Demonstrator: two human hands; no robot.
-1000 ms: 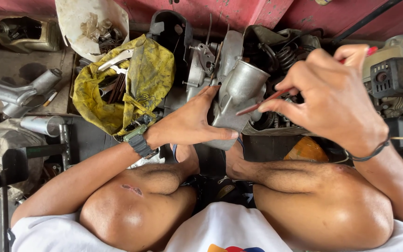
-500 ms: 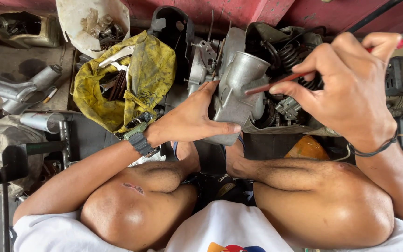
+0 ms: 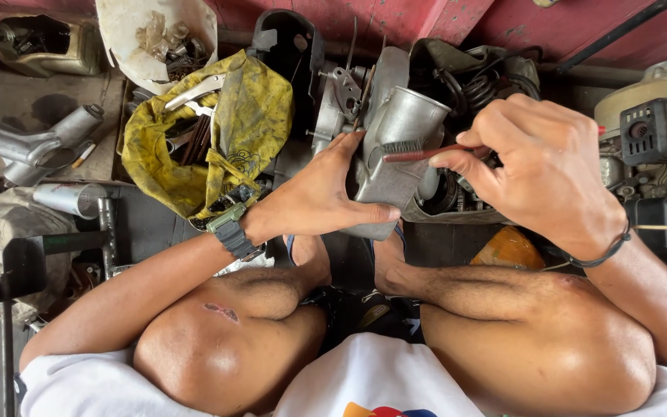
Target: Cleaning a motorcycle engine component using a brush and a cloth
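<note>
My left hand [image 3: 314,197] grips metal engine casing [image 3: 395,154]; right hand [image 3: 542,166] pinches red brush [image 3: 418,152] w/ bristles on it. White tub [image 3: 121,31] holds small metal fittings [image 3: 165,38].

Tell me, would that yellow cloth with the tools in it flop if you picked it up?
Probably, yes. The yellow cloth lies crumpled and folded, so it looks soft and would likely sag. The metal tools lying in it would probably make it heavy and might slide out.
</note>
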